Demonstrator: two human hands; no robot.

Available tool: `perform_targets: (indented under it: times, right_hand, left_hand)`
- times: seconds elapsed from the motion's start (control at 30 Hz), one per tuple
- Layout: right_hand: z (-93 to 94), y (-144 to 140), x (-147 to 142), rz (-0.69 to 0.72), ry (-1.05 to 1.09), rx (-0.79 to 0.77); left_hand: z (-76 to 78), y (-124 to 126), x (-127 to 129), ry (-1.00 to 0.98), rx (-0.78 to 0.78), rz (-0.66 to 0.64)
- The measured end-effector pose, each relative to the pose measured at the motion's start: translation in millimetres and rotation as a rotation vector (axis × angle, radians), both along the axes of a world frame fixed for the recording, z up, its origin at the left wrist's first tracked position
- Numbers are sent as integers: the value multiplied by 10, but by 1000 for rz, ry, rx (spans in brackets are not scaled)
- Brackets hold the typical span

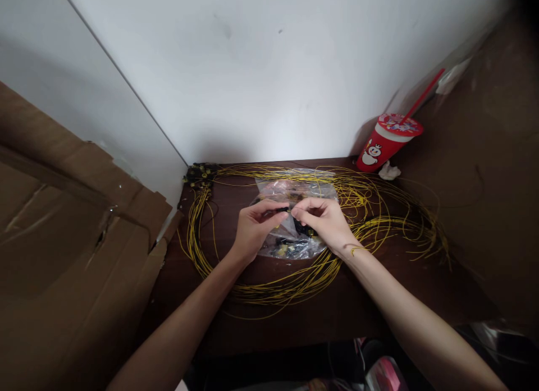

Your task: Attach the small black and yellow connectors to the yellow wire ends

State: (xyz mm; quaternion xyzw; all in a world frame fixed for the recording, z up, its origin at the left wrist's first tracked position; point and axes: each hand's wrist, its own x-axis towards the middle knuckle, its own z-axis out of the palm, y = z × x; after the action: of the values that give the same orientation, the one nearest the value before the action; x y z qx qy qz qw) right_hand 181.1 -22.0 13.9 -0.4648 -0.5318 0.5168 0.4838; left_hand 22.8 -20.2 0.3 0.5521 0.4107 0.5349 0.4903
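Note:
My left hand [255,225] and my right hand [324,222] meet above a clear plastic bag [295,242] of small black and yellow parts. Their fingertips pinch a small dark connector [288,210] between them; the piece is too small to make out further. Loops of thin yellow wire [273,287] lie on the dark wooden table [337,312] all around the bag and pass under both wrists. A yellow strand crosses my right wrist. A cluster of black connectors [201,174] terminates the wires at the table's back left corner.
A red drink cup [385,141] with a red straw leans at the back right against the white wall, a crumpled white scrap [389,171] beside it. Flattened cardboard [67,239] stands along the left. A brown surface rises at the right.

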Motion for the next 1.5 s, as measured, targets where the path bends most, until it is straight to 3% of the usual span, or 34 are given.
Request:
perform_targets:
  times: [0.57,1.13,1.5]
  right_hand:
    - [-18,0,-7,-11,-97,-47]
    - [-5,-12,-10,-94,-130,8]
    - [0,-14,8,12,-118,-50]
  left_hand:
    - [-29,8,3,150,265,-1]
    - [-18,2,-3,282,361,18]
    - [0,-18,-13,386,472,54]
